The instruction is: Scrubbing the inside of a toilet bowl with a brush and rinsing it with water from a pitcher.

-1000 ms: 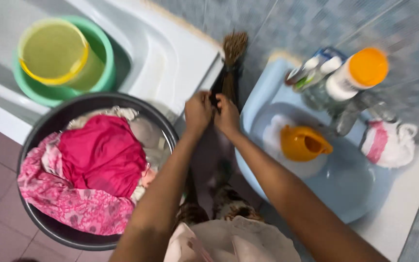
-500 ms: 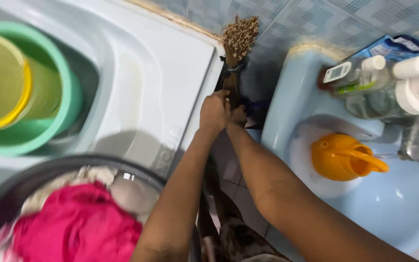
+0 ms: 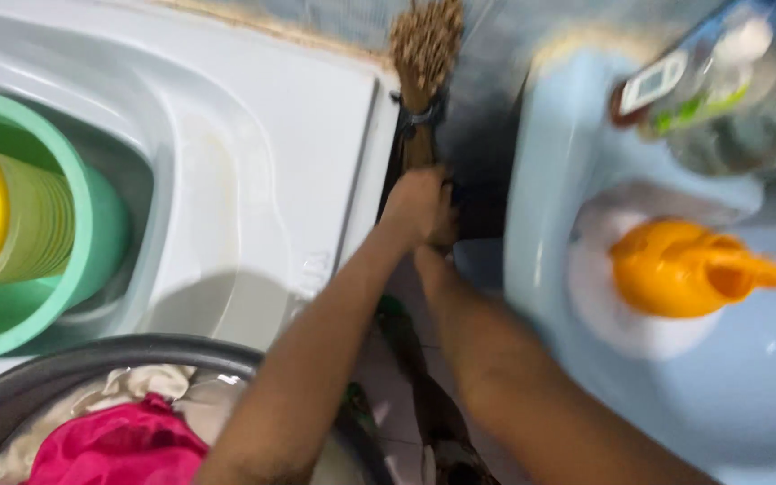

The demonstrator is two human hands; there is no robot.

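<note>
Where tub meets basin, left hand (image 3: 419,208) clenched on bristly stick broom (image 3: 422,81), right hand hidden, grip untellable.

Two bare forearms, no sleeves in view down to the bottom edge of the frame. Left hand (image 3: 419,208) bare: no glove, ring, watch or bracelet visible. Right hand (image 3: 433,260) largely hidden behind the left, its wrist bare too. Outlines softened by motion blur; nails and finer details cannot be made out.
</note>
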